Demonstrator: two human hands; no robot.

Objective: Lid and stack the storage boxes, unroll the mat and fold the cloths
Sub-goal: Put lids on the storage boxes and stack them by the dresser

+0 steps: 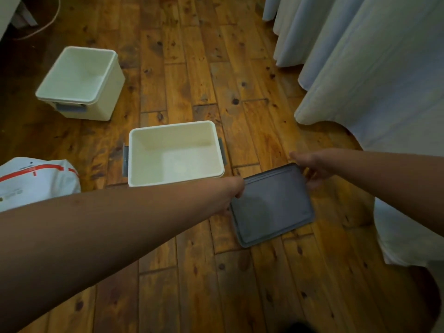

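A grey rectangular lid (272, 205) is held just above the wooden floor, to the right of an open cream storage box (174, 153) with grey side handles. My left hand (234, 189) grips the lid's left far corner. My right hand (308, 168) grips its right far corner, fingers curled under the edge. A second cream box (80, 82) stands at the far left, covered by a cream lid, with a grey handle facing me.
White curtains (365, 63) hang along the right side down to the floor. A white bag with red stripes (36, 181) lies at the left edge. A cable (45, 22) loops on the floor at the top left. Bare wooden floor (192, 272) lies in front of me.
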